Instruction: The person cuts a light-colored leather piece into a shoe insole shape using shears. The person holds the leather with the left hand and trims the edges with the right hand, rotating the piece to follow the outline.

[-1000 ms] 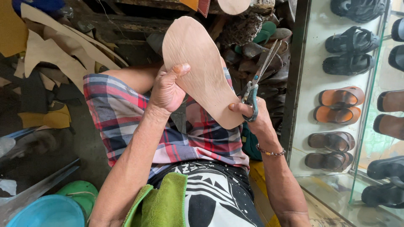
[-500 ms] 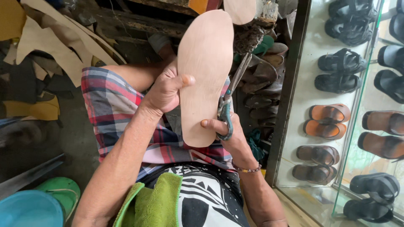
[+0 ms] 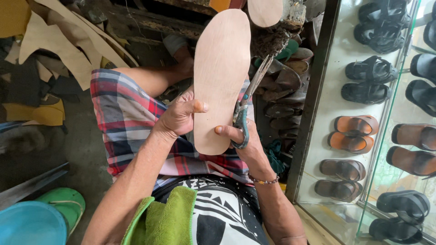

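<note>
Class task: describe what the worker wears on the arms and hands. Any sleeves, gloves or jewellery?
Both forearms are bare, with no sleeves in view and no gloves. The left hand wears nothing. The right hand has a thin beaded bracelet at the wrist.

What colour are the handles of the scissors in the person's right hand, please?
Teal-green handles on the metal scissors, held in the right hand; head view.

Looks like a small shoemaker's workshop that sells its stuff too. On the right there's a glass display case (image 3: pixel 318 90) lined with finished brown and black leather sandals (image 3: pixel 354 131). Tan leather offcuts (image 3: pixel 59 45) are heaped on the floor at the left, and a pile of worn old shoes (image 3: pixel 284 86) sits beside the case.
</note>
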